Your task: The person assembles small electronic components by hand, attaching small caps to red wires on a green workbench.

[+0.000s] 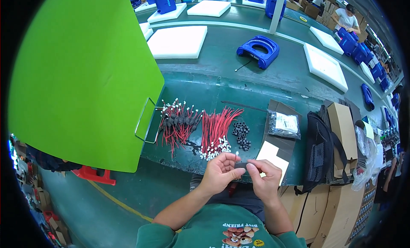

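Note:
My left hand and my right hand meet in front of me at the near edge of the green bench. Pinched between their fingertips is a small dark strip. A white plug end pokes up by my left fingers; its wire is mostly hidden. Just beyond lie a bundle of red wires with white plugs and a cluster of black ring-shaped parts. To their left is a pile of red wires with black lumps on them.
A tall green panel and a metal wire handle stand at left. On the right are a bagged packet, pale paper, a black bag and cardboard. Beyond lie a blue housing and white foam pads.

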The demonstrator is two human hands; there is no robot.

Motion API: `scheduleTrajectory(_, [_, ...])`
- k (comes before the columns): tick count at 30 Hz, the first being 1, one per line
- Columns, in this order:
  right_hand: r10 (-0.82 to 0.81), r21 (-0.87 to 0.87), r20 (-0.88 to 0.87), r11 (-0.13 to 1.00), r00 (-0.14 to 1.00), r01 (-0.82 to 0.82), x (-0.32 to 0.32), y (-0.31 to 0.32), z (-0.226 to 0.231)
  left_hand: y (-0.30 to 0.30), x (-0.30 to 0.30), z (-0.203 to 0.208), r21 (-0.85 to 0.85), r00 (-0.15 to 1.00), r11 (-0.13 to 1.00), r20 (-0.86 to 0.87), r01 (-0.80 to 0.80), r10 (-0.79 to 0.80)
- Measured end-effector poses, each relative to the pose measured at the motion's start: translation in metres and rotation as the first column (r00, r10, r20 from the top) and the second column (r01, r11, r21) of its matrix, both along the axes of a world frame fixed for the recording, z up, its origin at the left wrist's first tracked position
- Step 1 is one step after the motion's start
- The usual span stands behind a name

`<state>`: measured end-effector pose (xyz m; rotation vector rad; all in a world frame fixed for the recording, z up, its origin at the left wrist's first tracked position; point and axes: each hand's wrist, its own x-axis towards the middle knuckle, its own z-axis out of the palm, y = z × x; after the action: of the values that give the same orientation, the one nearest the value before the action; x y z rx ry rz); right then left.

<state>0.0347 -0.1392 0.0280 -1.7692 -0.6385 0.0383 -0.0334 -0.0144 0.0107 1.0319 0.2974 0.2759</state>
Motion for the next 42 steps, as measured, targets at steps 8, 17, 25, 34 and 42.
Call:
scheduleTrajectory(8, [0.026, 0.024, -0.099, 0.999, 0.995, -0.023, 0.0, 0.004, -0.002, 0.005, -0.003, -0.008, 0.088, 0.998, 0.995, -0.025, 0.053, -0.051])
scheduleTrajectory(17, [0.026, 0.075, -0.176, 0.997, 0.984, -0.013, -0.003, 0.0, -0.003, 0.002, -0.002, -0.014, -0.023, 0.998, 0.998, 0.006, 0.059, -0.059])
scheduleTrajectory(25, [0.003, 0.076, -0.12, 0.997, 0.993, 0.007, -0.002, 0.004, -0.005, -0.003, 0.003, -0.004, 0.127, 1.0, 0.992, 0.013, -0.023, 0.021])
scheduleTrajectory(34, [0.014, 0.111, -0.135, 0.994, 0.991, 0.001, -0.002, 0.004, -0.009, -0.001, 0.0, -0.008, 0.052, 0.997, 0.996, -0.021, 0.074, -0.073])
scheduleTrajectory(42, [0.035, 0.128, -0.086, 0.992, 0.996, -0.023, 0.0, 0.006, 0.0, -0.004, 0.001, -0.007, -0.015, 0.998, 1.0, 0.062, -0.003, 0.004])
